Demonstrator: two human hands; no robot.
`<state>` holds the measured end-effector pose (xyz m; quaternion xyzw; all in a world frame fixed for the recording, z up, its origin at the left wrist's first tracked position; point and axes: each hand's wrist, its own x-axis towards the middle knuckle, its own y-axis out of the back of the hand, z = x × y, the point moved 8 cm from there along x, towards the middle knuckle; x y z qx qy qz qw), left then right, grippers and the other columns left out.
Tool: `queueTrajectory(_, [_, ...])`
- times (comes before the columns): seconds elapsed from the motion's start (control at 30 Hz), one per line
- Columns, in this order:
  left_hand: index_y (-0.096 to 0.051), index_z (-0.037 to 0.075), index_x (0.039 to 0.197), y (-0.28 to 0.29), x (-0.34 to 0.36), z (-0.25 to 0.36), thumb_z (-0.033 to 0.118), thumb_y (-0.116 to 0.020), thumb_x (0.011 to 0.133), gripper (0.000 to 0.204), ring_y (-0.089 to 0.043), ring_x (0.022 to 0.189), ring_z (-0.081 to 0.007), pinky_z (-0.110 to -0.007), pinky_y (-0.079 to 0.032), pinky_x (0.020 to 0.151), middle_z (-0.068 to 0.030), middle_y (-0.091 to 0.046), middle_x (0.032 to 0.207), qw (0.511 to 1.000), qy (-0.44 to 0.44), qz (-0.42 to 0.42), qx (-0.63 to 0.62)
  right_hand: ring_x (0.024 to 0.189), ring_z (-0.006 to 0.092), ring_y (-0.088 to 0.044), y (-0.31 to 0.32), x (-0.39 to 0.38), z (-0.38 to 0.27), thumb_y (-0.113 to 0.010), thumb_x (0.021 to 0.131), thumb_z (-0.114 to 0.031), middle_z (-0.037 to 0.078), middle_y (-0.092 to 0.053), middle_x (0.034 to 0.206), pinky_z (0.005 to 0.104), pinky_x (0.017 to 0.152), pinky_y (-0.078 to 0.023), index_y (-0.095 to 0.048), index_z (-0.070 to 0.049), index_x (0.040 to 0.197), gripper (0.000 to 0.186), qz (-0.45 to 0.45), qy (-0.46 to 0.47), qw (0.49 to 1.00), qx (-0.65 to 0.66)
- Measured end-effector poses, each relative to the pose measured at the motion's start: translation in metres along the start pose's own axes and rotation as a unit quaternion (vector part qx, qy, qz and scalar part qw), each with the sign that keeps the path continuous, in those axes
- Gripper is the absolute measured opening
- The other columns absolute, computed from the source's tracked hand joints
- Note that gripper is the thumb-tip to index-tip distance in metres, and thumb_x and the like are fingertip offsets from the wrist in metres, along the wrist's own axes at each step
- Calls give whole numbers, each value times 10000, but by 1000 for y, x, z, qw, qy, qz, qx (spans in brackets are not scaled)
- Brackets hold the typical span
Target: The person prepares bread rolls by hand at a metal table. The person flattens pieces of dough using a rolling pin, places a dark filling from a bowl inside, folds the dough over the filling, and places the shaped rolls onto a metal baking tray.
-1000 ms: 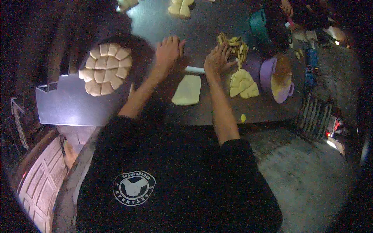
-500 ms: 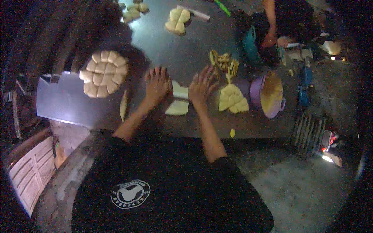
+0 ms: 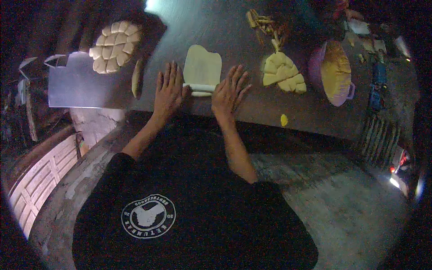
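A pale rolling pin (image 3: 199, 87) lies across the near part of a flattened sheet of dough (image 3: 203, 65) on the dark table. My left hand (image 3: 168, 93) rests flat at the pin's left end, fingers stretched forward. At the right end, my right hand (image 3: 228, 94) presses with its palm, fingers spread and not wrapped round it. The dough reaches away from me beyond the pin, with a narrow strip on the near side. Both palms hide the ends of the pin.
Cut dough pieces (image 3: 116, 47) lie grouped on the left beside a long narrow piece (image 3: 137, 78). To the right sit a scored dough mound (image 3: 283, 73), yellowish strips (image 3: 265, 24), a purple basin (image 3: 317, 67) with yellow contents, and a small yellow bit (image 3: 284, 119). A person's hand (image 3: 353, 13) shows far right.
My hands and the pin have come back toward me over the dough, so more of the sheet shows beyond the pin. The whole view has shifted, with table things higher in it.
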<state>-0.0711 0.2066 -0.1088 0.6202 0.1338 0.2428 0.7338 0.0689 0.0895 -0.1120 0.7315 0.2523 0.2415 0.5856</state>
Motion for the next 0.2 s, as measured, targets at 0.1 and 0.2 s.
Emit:
queueTrajectory(0.1, [-450, -6, 1389, -27, -18, -7, 288, -498, 934, 544, -238, 1441, -394, -539, -199, 1161, -226, -317, 1524, 991, -57, -99, 69, 1467, 426, -103, 3, -6, 0, -342, 996, -206, 239, -167, 1578, 568, 1175, -68, -266, 75, 1473, 558, 25, 29, 993, 110])
queueTrajectory(0.2, [-390, 83, 1450, -146, -44, -54, 280, -545, 916, 590, -236, 1438, -407, -536, -182, 1173, -200, -319, 1531, 975, -122, -175, 54, 1467, 424, -99, -1, 6, 0, -329, 1008, -207, 239, -168, 1578, 535, 1186, -63, -261, 91, 1468, 552, 13, 69, 978, 198])
